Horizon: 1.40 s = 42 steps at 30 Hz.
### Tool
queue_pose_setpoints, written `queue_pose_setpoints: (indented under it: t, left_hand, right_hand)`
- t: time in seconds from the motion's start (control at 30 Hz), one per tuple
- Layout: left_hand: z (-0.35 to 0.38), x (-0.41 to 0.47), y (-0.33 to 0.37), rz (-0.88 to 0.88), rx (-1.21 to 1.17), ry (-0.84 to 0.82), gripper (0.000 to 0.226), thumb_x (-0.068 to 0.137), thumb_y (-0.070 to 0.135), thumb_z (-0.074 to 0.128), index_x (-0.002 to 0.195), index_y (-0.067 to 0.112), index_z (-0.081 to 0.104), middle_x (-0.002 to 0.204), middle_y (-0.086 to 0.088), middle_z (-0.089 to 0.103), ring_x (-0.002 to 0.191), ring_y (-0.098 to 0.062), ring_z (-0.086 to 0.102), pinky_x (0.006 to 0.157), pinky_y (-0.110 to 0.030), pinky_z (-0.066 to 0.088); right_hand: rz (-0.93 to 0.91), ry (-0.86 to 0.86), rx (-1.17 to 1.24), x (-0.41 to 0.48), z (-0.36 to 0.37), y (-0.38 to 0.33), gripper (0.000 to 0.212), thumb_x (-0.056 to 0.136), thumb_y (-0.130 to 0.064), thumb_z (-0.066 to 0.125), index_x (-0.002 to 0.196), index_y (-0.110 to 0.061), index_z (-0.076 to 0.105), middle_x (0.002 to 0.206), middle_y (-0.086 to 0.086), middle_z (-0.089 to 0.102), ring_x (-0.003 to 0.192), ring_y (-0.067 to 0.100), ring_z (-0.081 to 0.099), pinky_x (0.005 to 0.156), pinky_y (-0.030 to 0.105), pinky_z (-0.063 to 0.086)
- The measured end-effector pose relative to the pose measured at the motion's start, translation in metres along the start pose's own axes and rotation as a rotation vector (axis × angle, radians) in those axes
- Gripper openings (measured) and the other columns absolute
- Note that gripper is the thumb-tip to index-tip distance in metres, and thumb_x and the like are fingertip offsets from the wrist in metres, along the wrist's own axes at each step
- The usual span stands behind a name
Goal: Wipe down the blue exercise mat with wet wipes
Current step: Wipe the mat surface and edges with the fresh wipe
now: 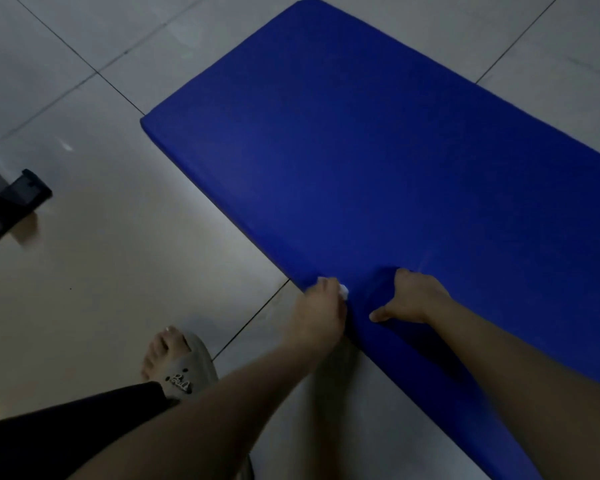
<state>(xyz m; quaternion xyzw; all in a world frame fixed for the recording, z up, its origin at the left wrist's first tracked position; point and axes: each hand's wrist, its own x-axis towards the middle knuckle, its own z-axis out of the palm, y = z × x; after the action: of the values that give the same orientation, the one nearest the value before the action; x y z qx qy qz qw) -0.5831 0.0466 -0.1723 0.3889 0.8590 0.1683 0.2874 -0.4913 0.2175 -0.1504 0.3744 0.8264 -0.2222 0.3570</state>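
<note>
The blue mat (361, 150) lies on the floor (118, 271), and at its near left edge the left hand (321, 306) pinches a white wipe (343, 291) while the right hand (413, 299) curls its fingers over the lifted edge, so most wiping seems left to do.

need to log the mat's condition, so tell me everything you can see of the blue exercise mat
The blue exercise mat is a deep-blue, thick padded rectangle with a smooth, matte cover and squared corners, lying diagonally on the pale tiled floor; its right end runs out of frame. At its near long edge it bulges up between the hands: the left hand holds a white wet wipe against it, and the right hand curls over the raised part.
</note>
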Motion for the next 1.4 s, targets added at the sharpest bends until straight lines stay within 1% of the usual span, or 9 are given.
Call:
queue_pose_setpoints:
  t: [0.2,0.3,0.47,0.6,0.77,0.9,1.03,1.2,1.4]
  left_hand:
    - [-0.011,0.008,-0.007,0.307,0.261,-0.213,0.015,0.103,0.033,0.047,0.115,0.024,0.048,0.111,-0.001,0.053,0.093,-0.014,0.053,0.085,-0.034,0.049]
    - [-0.047,0.041,-0.034,0.176,0.294,-0.135,0.017,0.106,0.034,0.041,0.115,0.023,0.048,0.107,0.001,0.052,0.092,-0.015,0.053,0.085,-0.036,0.048]
    - [-0.072,0.079,-0.070,-0.195,0.240,0.236,0.020,0.107,0.028,0.041,0.115,0.013,0.051,0.103,-0.009,0.065,0.088,-0.023,0.065,0.077,-0.037,0.055]
    - [-0.042,0.056,-0.046,-0.258,0.116,0.198,0.022,0.105,0.036,0.044,0.117,0.018,0.051,0.100,-0.002,0.062,0.085,-0.017,0.063,0.079,-0.035,0.056]
    - [0.010,-0.004,0.002,-0.045,-0.004,0.058,0.012,0.105,0.036,0.045,0.108,0.026,0.050,0.096,0.007,0.057,0.082,-0.006,0.058,0.076,-0.027,0.053]
    - [0.036,-0.030,0.028,0.223,0.043,-0.117,0.012,0.103,0.031,0.049,0.112,0.025,0.053,0.105,0.004,0.059,0.086,-0.010,0.057,0.083,-0.033,0.054]
    - [0.010,-0.009,0.012,0.355,0.299,-0.155,0.025,0.102,0.038,0.050,0.121,0.022,0.052,0.115,-0.002,0.057,0.098,-0.017,0.056,0.089,-0.036,0.050]
    - [-0.044,0.040,-0.040,0.133,0.425,0.089,0.025,0.102,0.034,0.046,0.119,0.018,0.053,0.118,-0.006,0.053,0.106,-0.025,0.053,0.089,-0.040,0.045]
    - [-0.036,0.040,-0.041,-0.116,0.203,0.162,0.019,0.104,0.034,0.046,0.114,0.020,0.053,0.105,-0.001,0.060,0.091,-0.016,0.058,0.084,-0.035,0.053]
  right_hand:
    - [-0.003,0.002,-0.025,0.003,0.002,0.002,0.094,0.067,-0.072,0.077,0.130,-0.011,0.043,0.118,0.005,0.055,0.105,0.024,0.056,0.082,0.035,0.051]
    - [-0.003,-0.020,-0.008,0.002,0.001,0.003,0.091,0.067,-0.074,0.076,0.127,-0.012,0.044,0.111,0.002,0.053,0.101,0.023,0.054,0.080,0.035,0.052]
    - [-0.019,-0.004,-0.022,0.001,0.001,0.004,0.094,0.068,-0.073,0.076,0.129,-0.009,0.044,0.111,0.004,0.053,0.105,0.025,0.056,0.084,0.038,0.054]
    - [-0.024,-0.011,-0.022,0.002,0.002,0.003,0.093,0.068,-0.072,0.077,0.129,-0.010,0.044,0.121,0.005,0.056,0.108,0.025,0.057,0.088,0.039,0.054]
    - [-0.051,-0.121,0.041,0.001,-0.009,0.009,0.082,0.061,-0.060,0.089,0.113,-0.015,0.044,0.107,0.003,0.057,0.092,0.022,0.061,0.078,0.035,0.056]
    - [-0.083,-0.124,-0.019,0.000,-0.006,0.011,0.095,0.064,-0.049,0.092,0.133,-0.013,0.037,0.126,0.007,0.054,0.106,0.025,0.057,0.089,0.037,0.054]
    - [-0.050,-0.074,-0.038,-0.001,0.000,0.007,0.109,0.065,-0.049,0.091,0.145,-0.009,0.028,0.133,0.013,0.052,0.115,0.030,0.055,0.093,0.041,0.054]
    - [-0.036,-0.090,-0.002,-0.002,-0.002,0.007,0.109,0.064,-0.048,0.092,0.145,-0.009,0.030,0.131,0.011,0.051,0.117,0.030,0.053,0.095,0.043,0.054]
    - [-0.052,-0.071,-0.016,-0.001,-0.001,0.008,0.107,0.063,-0.049,0.092,0.143,-0.010,0.033,0.130,0.009,0.054,0.116,0.029,0.055,0.094,0.042,0.054]
